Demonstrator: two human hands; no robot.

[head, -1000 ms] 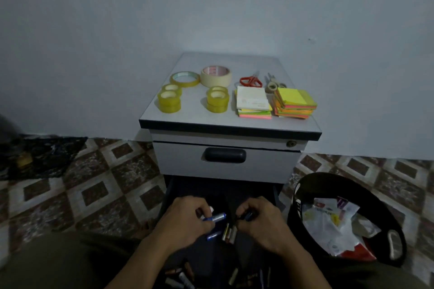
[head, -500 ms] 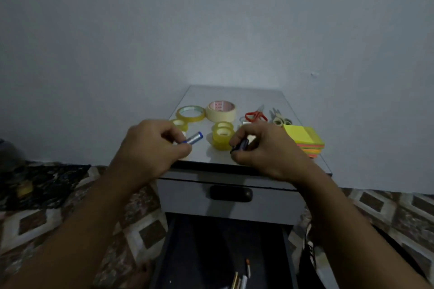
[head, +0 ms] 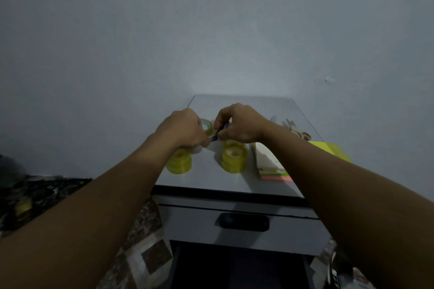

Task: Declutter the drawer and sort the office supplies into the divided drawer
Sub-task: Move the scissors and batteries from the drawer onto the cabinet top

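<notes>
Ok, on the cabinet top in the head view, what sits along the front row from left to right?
first yellow tape stack → second yellow tape stack → white-topped sticky note pad → yellow sticky note stack

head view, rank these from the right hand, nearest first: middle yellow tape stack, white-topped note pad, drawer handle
1. Middle yellow tape stack, right by the right hand.
2. White-topped note pad, to the stack's right.
3. Drawer handle, down on the cabinet front.
</notes>
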